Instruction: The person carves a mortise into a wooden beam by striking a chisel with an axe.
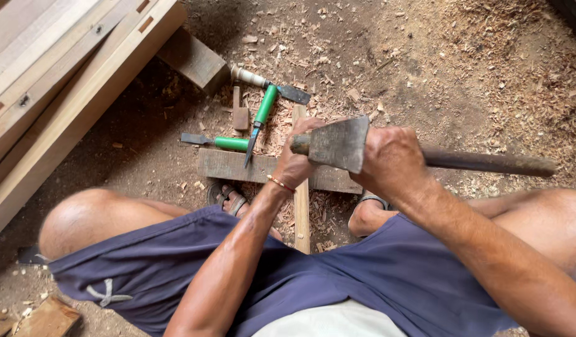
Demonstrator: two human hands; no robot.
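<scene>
Two long planks [63, 93] are lying at the left on the dirt floor [425, 56]. Over a flat board [238, 167], the right hand [391, 161] is gripping an axe [344, 143] tight by its handle, while the left hand [297, 163] is wrapping closed around an upright wooden strip [302, 212]. Green-handled chisels [263, 112] are resting just beyond.
</scene>
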